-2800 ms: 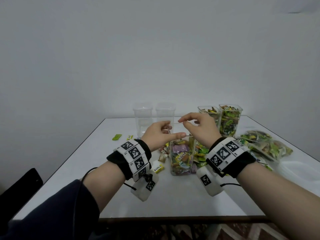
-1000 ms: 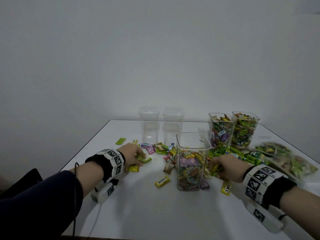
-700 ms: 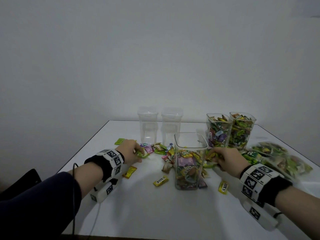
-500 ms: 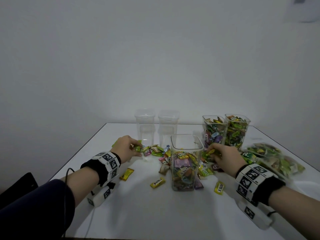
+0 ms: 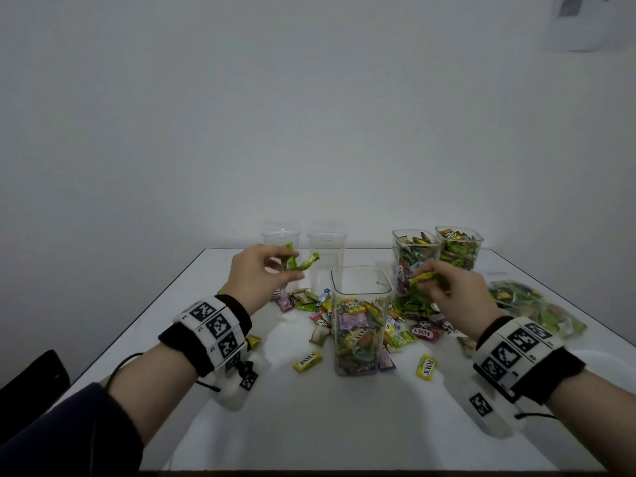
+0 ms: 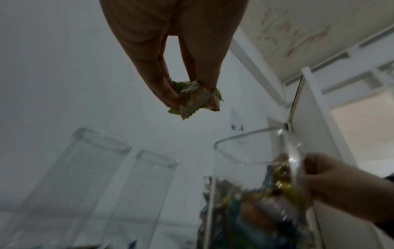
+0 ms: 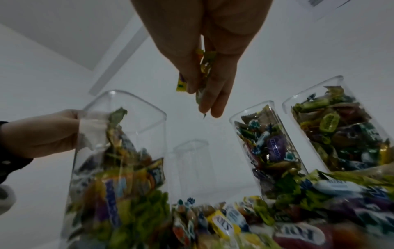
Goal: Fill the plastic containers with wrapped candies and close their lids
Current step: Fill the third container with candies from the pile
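Head view: half a second back both hands were down in loose candy pile on white table point(image 5: 309, 425), now both lifted with fresh load, so next drop into half-full clear square plastic container point(image 5: 361, 321) looks close. Left hand point(image 5: 256, 278), container's 10 o'clock, grip pinching green wrapped candies point(image 5: 297, 261). Right hand point(image 5: 454, 287), 2 o'clock, grip pinching yellow-green wrapped candies point(image 5: 425, 277). Both palm-down, wrists raised.

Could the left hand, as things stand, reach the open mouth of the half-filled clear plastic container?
Probably yes: the left hand holds green wrapped candies beside the lidless half-filled clear plastic container, nothing between.
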Demonstrator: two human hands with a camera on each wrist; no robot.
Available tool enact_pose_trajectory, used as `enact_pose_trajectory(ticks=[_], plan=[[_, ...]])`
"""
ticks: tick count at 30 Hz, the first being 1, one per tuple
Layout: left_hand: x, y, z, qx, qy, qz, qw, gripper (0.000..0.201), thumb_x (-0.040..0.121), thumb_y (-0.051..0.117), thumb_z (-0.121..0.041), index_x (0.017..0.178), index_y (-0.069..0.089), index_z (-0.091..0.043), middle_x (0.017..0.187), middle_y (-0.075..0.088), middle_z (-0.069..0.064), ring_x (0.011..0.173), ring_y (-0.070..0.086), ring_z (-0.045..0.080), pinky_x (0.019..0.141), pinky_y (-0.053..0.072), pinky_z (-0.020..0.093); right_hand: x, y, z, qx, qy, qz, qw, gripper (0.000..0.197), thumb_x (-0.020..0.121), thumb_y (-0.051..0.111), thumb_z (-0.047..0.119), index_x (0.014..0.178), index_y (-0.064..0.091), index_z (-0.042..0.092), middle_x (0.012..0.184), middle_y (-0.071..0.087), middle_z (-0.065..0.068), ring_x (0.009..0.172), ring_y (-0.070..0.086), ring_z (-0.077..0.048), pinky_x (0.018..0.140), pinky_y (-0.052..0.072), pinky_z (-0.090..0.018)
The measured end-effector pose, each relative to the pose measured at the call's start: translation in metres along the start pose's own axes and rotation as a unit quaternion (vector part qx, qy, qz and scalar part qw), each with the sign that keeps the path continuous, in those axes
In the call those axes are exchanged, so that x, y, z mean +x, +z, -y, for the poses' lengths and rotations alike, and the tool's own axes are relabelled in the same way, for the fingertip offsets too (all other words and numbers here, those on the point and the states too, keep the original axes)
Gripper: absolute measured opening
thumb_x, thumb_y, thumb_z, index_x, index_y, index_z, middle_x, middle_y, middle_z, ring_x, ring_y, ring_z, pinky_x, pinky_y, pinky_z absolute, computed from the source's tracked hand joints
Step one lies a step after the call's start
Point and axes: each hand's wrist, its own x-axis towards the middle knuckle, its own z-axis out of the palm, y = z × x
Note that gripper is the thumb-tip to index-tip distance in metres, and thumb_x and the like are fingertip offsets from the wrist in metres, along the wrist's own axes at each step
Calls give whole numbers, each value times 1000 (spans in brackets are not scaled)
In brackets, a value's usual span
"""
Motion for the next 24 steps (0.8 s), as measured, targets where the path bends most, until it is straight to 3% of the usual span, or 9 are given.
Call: enact_pose_trajectory(ticks=[3,5,7,10,12,14,17,20,24], plan=[[3,-2,-31,-55,35,-30,997,31,64,87,-23,83,69,-40,96,68,-9,80,65,5,72,49,16,1,-8,5,55,7,-22,998,19,87,63,5,89,66,24,76,64,18,59,61,12,57,47,-6],[4,0,-48,-65,60,-23,996,34,63,87,-22,81,68,-44,95,67,-11,78,65,0,73,51,16,3,-12,8,78,10,-32,996,19,87,63,6,89,65,25,82,65,16,60,65,6,61,54,-16],[5,5,-61,-50,76,11,996,35,61,88,-22,82,68,-42,94,67,-11,76,63,-3,69,48,8,4,-15,13,111,23,-30,993,16,88,62,7,90,65,22,86,67,11,60,67,-1,64,58,-29],[8,16,-76,23,102,59,993,37,60,89,-23,92,72,-33,94,62,-9,77,61,1,65,42,2,4,-17,19,141,16,-31,989,18,89,62,8,88,63,26,89,67,8,59,69,-5,59,55,-21],[11,20,-83,80,122,91,985,43,60,88,-24,100,72,-27,97,58,-5,81,60,7,71,45,10,2,-18,23,161,12,-32,986,21,89,62,8,86,62,29,80,65,12,58,69,-5,54,51,-14],[16,23,-87,117,129,132,976,46,60,88,-24,104,72,-24,97,56,-3,84,59,12,76,47,20,1,-19,26,165,11,-29,986,19,89,62,7,88,64,26,64,61,20,55,67,-3,57,53,-16],[21,27,-87,133,122,164,970,38,61,88,-24,96,74,-21,84,55,-13,76,59,12,68,44,14,-2,-21,28,157,5,-25,987,13,89,62,8,93,66,19,57,56,34,52,65,-1,62,57,-26],[19,33,-84,95,107,170,975,24,62,87,-22,80,72,-23,77,60,-17,70,59,10,56,40,6,-4,-24,29,181,9,-28,983,16,89,62,7,90,65,23,59,59,23,56,68,-6,57,55,-21],[13,44,-81,14,113,157,981,29,61,88,-18,67,60,-25,72,60,-15,68,57,2,55,43,7,-6,-27,34,210,18,-30,977,21,88,62,6,87,64,26,84,65,7,61,70,-10,59,56,-21]])
